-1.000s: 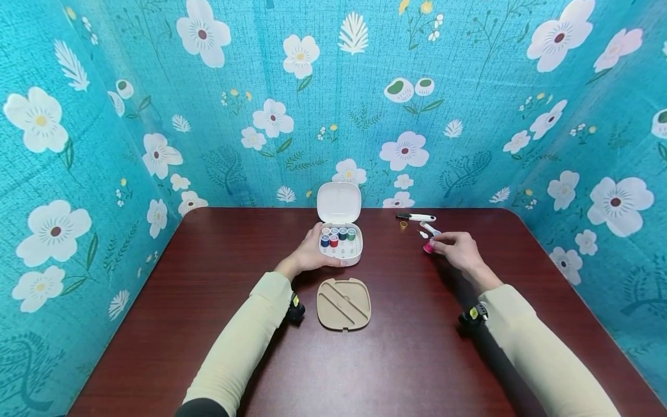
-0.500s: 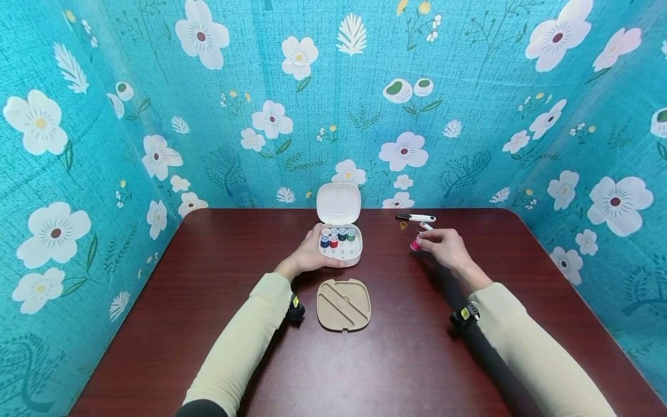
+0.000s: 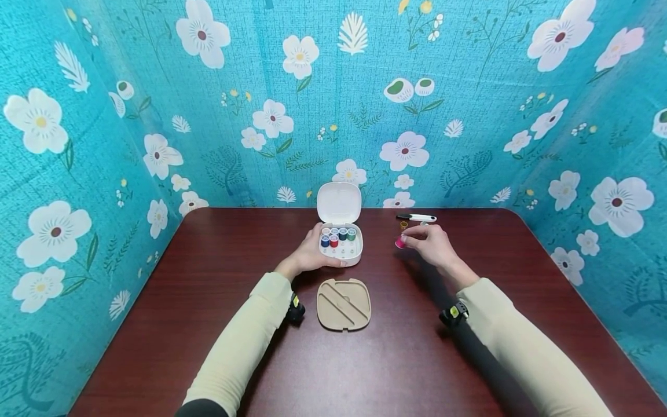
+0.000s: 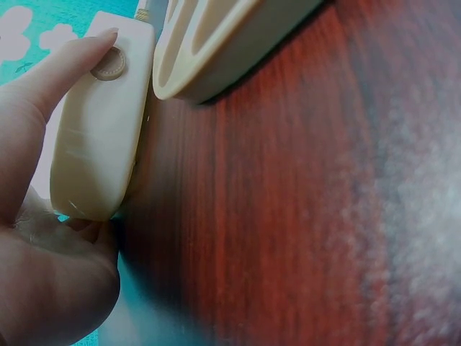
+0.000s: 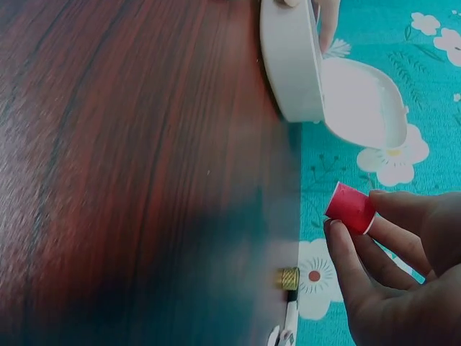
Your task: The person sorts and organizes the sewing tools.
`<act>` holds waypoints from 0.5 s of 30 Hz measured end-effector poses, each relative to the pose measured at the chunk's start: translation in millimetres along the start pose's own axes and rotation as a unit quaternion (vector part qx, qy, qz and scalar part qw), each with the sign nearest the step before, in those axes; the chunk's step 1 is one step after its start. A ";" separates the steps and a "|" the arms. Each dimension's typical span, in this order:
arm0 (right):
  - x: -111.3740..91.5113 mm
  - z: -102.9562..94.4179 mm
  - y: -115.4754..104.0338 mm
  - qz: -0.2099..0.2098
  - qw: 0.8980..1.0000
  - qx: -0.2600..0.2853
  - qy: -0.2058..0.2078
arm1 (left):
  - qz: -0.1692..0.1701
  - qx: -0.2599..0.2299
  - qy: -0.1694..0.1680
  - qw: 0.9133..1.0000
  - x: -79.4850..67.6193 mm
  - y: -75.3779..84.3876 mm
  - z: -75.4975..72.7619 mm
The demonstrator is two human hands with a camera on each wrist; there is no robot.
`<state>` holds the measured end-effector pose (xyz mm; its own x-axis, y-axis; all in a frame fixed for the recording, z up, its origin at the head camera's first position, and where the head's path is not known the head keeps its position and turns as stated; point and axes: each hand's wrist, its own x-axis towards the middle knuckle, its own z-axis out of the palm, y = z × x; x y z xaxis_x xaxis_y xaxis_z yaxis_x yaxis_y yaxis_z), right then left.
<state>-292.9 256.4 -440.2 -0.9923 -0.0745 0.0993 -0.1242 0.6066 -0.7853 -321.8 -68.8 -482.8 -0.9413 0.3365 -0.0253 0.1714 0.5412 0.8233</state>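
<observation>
A small white sewing box [image 3: 355,259] stands with its lid raised near the back of the table. My left hand [image 3: 308,255] grips its left side and front; in the left wrist view the thumb lies by a round button [image 4: 109,65]. Inside, several thread spools [image 3: 334,241] in white, blue, dark, green and red fill the back row and part of the one before it; bare pegs show in front. To the right of the box, my right hand [image 3: 432,246] pinches a pink thread spool [image 5: 351,207] between thumb and fingertips.
A tan tray insert [image 3: 344,304] with diagonal grooves lies in front of the box. Behind my right hand are a gold thimble [image 3: 403,225] and a black-and-white slim tool [image 3: 417,218]; a small white item there is mostly hidden. A flowered curtain [image 3: 292,145] borders the table.
My right hand has moved left toward the box with the pink spool, passing in front of the small items. The left hand and box have stayed put.
</observation>
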 end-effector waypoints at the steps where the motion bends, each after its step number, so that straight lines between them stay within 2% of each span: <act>1: 0.4 1.2 -1.7 -0.001 1.000 0.001 -0.002 | 0.001 -0.001 0.001 1.000 0.2 -0.2 0.1; 8: 4.8 9.9 -10.3 -0.004 1.000 0.003 -0.011 | 0.002 -0.006 0.001 1.000 1.6 -3.2 0.9; 15: 10.2 20.1 -15.7 -0.025 1.000 0.012 -0.009 | 0.000 -0.010 0.005 1.000 2.2 -3.9 1.5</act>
<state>-301.1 230.1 -439.2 -0.9847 -0.1181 0.1283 -0.1733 0.5818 -0.7946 -324.1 -69.0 -486.9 -0.9440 0.3292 -0.0203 0.1655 0.5260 0.8342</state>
